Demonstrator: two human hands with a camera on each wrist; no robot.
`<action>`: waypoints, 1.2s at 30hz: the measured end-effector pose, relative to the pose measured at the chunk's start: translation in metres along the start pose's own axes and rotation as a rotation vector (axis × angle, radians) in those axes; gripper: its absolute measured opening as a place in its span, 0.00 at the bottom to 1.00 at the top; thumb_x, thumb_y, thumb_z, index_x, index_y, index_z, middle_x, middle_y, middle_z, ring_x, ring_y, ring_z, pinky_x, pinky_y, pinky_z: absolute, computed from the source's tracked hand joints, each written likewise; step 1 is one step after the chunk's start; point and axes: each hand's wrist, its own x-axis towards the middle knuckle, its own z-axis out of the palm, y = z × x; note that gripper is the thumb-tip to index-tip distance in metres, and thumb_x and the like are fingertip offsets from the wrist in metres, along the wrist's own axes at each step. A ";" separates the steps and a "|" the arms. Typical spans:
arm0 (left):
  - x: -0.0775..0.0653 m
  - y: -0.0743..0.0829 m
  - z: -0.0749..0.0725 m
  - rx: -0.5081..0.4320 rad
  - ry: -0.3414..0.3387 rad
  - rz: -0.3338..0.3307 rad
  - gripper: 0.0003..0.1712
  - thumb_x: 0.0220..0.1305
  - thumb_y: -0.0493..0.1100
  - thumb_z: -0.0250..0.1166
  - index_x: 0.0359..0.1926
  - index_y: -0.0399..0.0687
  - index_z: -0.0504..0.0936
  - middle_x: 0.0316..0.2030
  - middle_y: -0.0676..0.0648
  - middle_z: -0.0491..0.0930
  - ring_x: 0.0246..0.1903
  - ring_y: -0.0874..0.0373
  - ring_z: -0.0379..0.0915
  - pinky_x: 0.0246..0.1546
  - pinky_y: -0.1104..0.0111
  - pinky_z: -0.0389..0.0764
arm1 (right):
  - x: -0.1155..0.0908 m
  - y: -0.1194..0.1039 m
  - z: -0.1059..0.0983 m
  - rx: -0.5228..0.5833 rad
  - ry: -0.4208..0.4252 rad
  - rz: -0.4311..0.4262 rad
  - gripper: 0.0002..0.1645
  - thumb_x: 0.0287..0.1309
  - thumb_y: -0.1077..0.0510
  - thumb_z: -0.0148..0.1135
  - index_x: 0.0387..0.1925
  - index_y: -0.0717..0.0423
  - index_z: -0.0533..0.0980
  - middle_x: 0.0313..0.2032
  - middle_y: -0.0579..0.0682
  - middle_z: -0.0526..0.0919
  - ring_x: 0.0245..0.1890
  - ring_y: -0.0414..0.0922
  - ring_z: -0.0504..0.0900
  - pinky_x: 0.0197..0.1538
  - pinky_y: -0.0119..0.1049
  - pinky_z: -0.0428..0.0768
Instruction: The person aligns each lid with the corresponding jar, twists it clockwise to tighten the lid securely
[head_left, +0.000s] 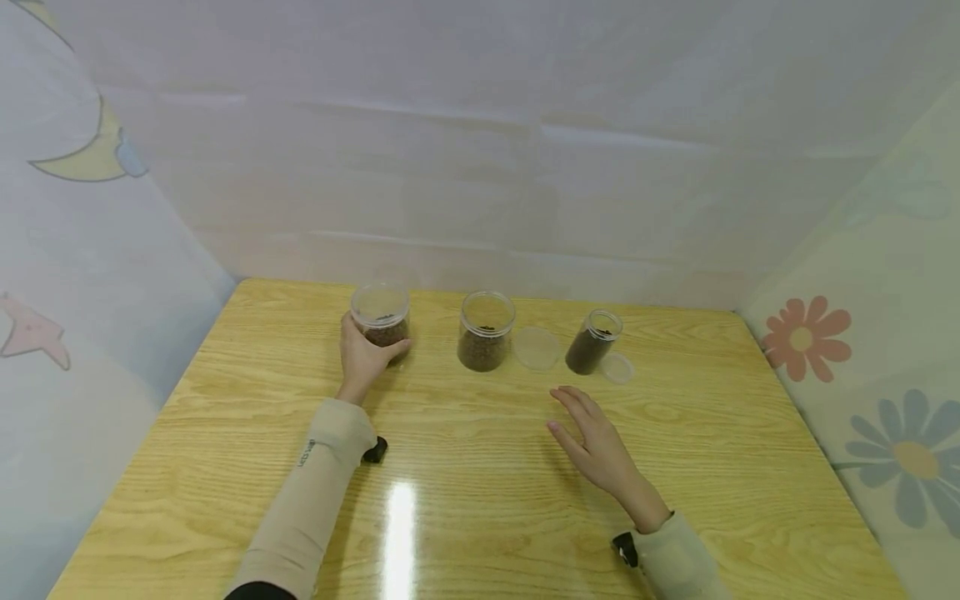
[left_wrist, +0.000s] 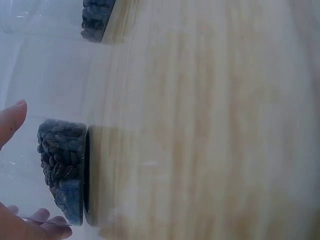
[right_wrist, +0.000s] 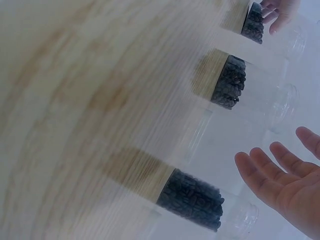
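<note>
Three clear jars with dark coffee beans stand in a row at the table's back. My left hand (head_left: pixel 363 358) grips the left wide jar (head_left: pixel 382 327) around its side, thumb in front and fingers behind. In the left wrist view, the beans (left_wrist: pixel 62 165) in that jar slope to one side. In the middle is another wide jar (head_left: pixel 485 333), partly filled and without a lid on top. A slimmer jar (head_left: pixel 592 343), fuller of beans, stands to the right. My right hand (head_left: pixel 596 446) hovers in front of it with relaxed, spread fingers, holding nothing.
A large round translucent lid (head_left: pixel 536 347) lies between the middle and slim jars. A smaller lid (head_left: pixel 618 368) lies right of the slim jar. The wooden table (head_left: pixel 465 475) is bounded by a pale cloth (head_left: pixel 480 200) at the back and sides.
</note>
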 end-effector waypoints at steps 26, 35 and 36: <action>-0.022 0.007 -0.018 0.029 -0.031 -0.081 0.65 0.42 0.53 0.74 0.69 0.43 0.39 0.64 0.33 0.51 0.63 0.39 0.49 0.58 0.47 0.59 | -0.002 0.001 0.003 0.006 0.021 -0.024 0.25 0.59 0.60 0.57 0.56 0.66 0.67 0.56 0.62 0.68 0.56 0.60 0.66 0.51 0.59 0.69; -0.042 0.022 -0.025 0.045 -0.021 -0.079 0.59 0.45 0.52 0.73 0.67 0.36 0.44 0.63 0.32 0.53 0.63 0.40 0.49 0.59 0.48 0.58 | -0.004 0.002 0.004 0.002 0.021 -0.001 0.25 0.60 0.59 0.56 0.57 0.64 0.67 0.57 0.61 0.68 0.56 0.60 0.67 0.50 0.59 0.69; -0.044 0.022 -0.025 0.047 -0.022 -0.080 0.58 0.46 0.51 0.73 0.67 0.35 0.45 0.63 0.32 0.54 0.62 0.40 0.50 0.58 0.48 0.59 | -0.004 0.003 0.004 0.002 0.021 0.001 0.25 0.60 0.59 0.56 0.57 0.64 0.67 0.57 0.61 0.68 0.56 0.60 0.67 0.50 0.59 0.69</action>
